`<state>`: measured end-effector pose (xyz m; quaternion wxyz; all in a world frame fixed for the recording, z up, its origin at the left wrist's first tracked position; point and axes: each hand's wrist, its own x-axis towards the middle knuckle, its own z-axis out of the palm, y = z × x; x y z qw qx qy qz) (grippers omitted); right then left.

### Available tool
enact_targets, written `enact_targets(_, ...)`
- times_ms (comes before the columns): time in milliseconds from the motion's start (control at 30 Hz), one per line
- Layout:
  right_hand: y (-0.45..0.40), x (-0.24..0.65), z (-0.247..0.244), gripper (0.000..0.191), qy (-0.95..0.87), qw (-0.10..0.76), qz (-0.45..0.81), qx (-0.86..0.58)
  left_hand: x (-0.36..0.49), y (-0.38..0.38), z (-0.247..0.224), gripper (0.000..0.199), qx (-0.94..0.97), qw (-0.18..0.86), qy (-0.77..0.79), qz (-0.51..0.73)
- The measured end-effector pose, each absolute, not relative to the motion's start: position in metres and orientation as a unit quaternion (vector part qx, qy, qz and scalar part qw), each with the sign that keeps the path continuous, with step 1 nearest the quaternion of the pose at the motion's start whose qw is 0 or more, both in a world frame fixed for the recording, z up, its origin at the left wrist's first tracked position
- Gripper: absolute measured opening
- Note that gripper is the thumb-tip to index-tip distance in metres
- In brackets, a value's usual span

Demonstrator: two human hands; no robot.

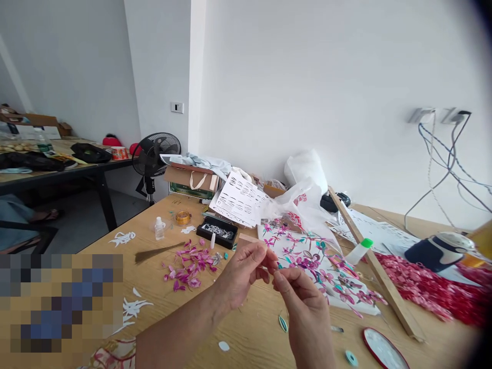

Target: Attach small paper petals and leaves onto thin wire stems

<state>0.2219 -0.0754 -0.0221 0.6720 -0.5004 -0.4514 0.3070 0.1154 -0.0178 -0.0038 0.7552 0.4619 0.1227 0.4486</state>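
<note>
Over the wooden table (172, 328), my left hand (246, 269) is closed in a pinch, its fingertips near those of my right hand. Thumb and fingers of my right hand (302, 302) are pressed together too. Whatever either pinch holds is too small to make out. Loose magenta petals (190, 266) lie left of my hands. Behind and to the right, pink and purple flower pieces (307, 259) rest on a white sheet. A small green leaf-shaped piece (283, 323) is just left of my right wrist.
A black box (217, 232), a small clear bottle (159, 228) and a brush-like bundle (157, 252) sit at the left. A wooden bar (378, 271) crosses the right side, beside a green-capped bottle (360, 251) and red-pink material (423, 287). A red-rimmed round dish (384, 348) lies near the front.
</note>
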Motion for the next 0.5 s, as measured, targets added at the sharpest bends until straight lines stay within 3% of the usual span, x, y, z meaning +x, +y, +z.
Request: enact_targets(500,-0.0757,0.2185,-0.0219,0.017,-0.56,0.581,0.117,-0.579,0.1188,-0.02,-0.0044,0.02,0.482,0.715,0.172,0.476)
